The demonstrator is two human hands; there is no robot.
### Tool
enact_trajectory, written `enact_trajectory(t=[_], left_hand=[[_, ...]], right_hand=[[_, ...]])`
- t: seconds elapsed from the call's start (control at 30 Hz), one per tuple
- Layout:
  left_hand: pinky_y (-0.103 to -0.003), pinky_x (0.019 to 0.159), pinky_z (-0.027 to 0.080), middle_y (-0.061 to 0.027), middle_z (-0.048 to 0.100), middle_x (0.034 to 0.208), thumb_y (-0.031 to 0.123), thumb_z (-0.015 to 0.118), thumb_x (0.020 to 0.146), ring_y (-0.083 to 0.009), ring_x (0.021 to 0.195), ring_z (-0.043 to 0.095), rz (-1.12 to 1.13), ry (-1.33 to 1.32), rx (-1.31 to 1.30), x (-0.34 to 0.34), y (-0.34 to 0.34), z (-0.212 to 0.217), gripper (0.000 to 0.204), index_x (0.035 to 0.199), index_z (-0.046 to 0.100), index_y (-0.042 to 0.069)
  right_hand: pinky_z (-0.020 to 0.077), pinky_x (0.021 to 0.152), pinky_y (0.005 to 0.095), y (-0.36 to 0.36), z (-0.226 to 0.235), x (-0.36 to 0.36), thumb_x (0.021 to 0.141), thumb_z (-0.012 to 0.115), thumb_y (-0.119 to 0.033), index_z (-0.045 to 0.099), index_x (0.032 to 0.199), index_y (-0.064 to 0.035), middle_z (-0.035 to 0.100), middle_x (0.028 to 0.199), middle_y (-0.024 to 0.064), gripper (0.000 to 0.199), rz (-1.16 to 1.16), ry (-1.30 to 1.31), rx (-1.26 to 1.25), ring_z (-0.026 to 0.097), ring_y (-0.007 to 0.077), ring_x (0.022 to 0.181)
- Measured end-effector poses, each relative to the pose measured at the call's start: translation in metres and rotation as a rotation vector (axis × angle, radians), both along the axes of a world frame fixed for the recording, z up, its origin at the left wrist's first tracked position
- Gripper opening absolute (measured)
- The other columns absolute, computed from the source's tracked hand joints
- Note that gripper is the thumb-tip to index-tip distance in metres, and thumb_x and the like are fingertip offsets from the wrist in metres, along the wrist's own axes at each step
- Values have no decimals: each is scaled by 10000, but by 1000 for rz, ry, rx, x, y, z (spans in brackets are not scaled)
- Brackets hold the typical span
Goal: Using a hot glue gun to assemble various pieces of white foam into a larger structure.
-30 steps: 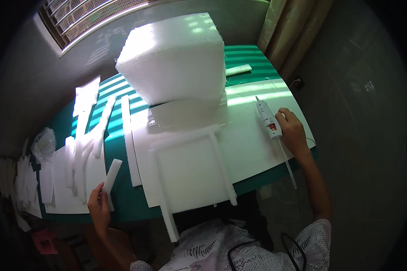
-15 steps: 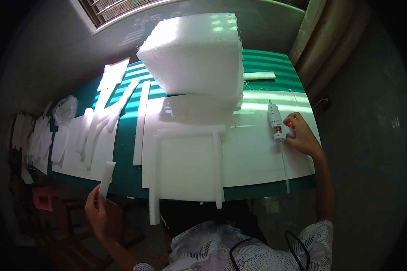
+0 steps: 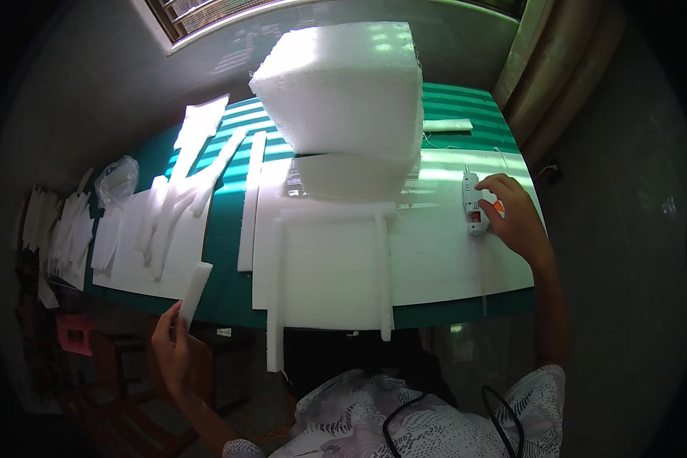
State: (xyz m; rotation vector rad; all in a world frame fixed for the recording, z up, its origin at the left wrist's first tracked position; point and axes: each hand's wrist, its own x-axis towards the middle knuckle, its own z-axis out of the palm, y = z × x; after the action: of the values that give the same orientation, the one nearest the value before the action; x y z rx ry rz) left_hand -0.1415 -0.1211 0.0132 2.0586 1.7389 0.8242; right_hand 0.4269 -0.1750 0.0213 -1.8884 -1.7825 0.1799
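My left hand [image 3: 177, 347] is closed on a short white foam strip [image 3: 196, 291], holding it upright off the table's front edge. At the right, my right hand [image 3: 517, 217] curls around a white hot glue gun [image 3: 473, 200], whose orange trigger shows between the fingers. The gun's nozzle points away from me, and a pale glue stick trails from its rear. Between my hands lies a flat white foam panel [image 3: 330, 267] with strips along its left, right and far sides. Its near end overhangs the table edge.
A large white foam block [image 3: 340, 95] stands at the back of the green table [image 3: 227, 221]. A long foam strip [image 3: 252, 206] lies left of the panel. More strips [image 3: 164, 225] and a clear plastic bag [image 3: 117, 182] are at the left. A pink stool [image 3: 75, 334] stands below.
My left hand has tilted the foam strip to the right and raised it slightly. The glue gun has turned in my right hand, and my fingers lie higher along it. The whole view has shifted slightly.
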Motion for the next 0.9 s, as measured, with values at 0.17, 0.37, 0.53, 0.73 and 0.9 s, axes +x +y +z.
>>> enact_trajectory(t=[0.17,0.37,0.53,0.73,0.9], left_hand=[[-313,812,481,-158,686,1042,73,527,955,-203,911,623,-36,-90,-47,6,9,-13,265,1182,627,-18],[-313,903,467,-155,678,1085,91,538,964,-210,1030,628,31,-129,-190,13,-2,-8,284,1210,607,-33],[-318,917,463,-162,676,1094,96,537,965,-216,1034,628,34,-140,-190,-2,1,-17,282,1204,608,-37],[-323,851,481,-160,679,1038,36,515,948,-208,956,624,8,-150,-119,17,4,-21,253,1161,628,-40],[-322,866,477,-161,677,1044,34,517,949,-210,966,622,1,-146,-126,16,5,-26,250,1161,628,-43]], right_hand=[[489,871,387,58,-29,-32,823,709,-101,640,1035,-15,638,1044,140,240,204,51,-112,606,316,985],[503,836,389,83,-44,-40,813,718,-154,670,977,5,645,983,155,234,260,-4,-202,625,317,932],[524,806,370,81,-44,-47,851,670,-112,677,933,3,655,956,120,142,317,-67,-116,644,278,882],[530,780,388,85,-73,-35,839,609,-73,626,834,10,621,861,128,84,465,-531,20,622,302,831],[528,759,390,92,-65,-31,838,596,-76,615,865,8,627,848,137,91,440,-354,3,624,310,820]])
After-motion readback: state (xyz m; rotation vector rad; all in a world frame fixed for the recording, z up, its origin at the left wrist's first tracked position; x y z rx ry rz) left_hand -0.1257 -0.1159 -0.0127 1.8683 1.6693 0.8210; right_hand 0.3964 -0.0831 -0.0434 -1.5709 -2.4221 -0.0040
